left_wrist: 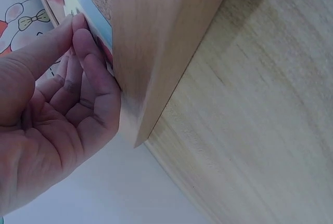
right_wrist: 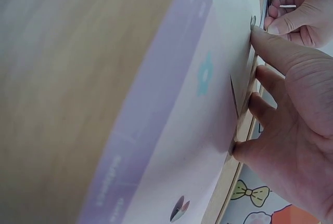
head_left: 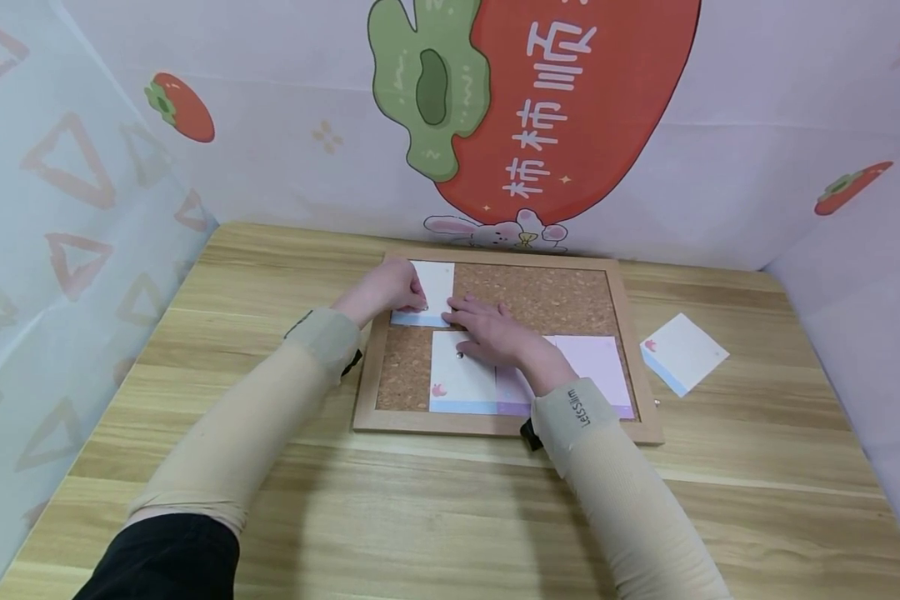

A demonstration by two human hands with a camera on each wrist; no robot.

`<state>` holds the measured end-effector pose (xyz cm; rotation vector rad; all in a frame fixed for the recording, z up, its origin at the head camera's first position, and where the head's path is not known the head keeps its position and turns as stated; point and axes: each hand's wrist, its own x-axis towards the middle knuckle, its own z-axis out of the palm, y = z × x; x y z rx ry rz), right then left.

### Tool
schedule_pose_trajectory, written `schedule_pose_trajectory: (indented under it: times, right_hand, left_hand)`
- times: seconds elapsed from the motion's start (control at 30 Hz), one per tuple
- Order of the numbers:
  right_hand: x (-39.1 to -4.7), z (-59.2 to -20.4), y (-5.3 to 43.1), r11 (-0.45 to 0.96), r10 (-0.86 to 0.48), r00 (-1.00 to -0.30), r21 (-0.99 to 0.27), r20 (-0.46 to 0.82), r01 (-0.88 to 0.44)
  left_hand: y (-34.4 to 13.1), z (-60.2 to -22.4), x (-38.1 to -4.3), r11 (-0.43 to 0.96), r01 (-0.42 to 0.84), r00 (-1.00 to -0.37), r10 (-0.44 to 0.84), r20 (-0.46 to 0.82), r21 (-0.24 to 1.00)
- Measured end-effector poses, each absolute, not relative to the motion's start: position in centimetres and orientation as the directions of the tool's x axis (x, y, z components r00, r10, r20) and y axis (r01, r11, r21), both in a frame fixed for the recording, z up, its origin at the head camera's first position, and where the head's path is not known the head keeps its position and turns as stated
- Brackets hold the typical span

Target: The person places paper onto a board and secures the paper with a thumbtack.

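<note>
A wood-framed corkboard (head_left: 562, 296) lies on the table with paper notes on it. At its upper left, my left hand (head_left: 392, 287) pinches a small silver push pin (head_left: 425, 307) between thumb and fingertips against a white note (head_left: 438, 282) with a blue lower band. My right hand (head_left: 501, 333) rests spread over the middle of the board, its fingertips touching that note's right edge. Its thumb lies by another silver pin (head_left: 460, 355) in the lower white note (head_left: 453, 385). Pale purple notes (head_left: 588, 367) sit to the right, partly under the right hand and wrist.
On the table right of the board lies a loose white note (head_left: 684, 354) with a blue band. A small silver pin (head_left: 657, 402) sits by the frame's right edge. Printed cloth walls (head_left: 292, 167) stand behind and beside the wooden table (head_left: 420, 508).
</note>
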<state>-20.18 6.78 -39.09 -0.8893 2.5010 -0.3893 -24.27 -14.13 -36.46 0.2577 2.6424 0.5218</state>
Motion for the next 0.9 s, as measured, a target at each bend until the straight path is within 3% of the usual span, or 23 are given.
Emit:
schedule_pose_trajectory:
  times: [0.9]
  right_hand:
    - [-20.26,-39.13,6.65,0.752,-0.646,-0.690,-0.423,-0.326,-0.505]
  left_hand:
    - [-14.01,-36.51,-23.61,0.901,0.094,-0.913,0.248,-0.325,0.424]
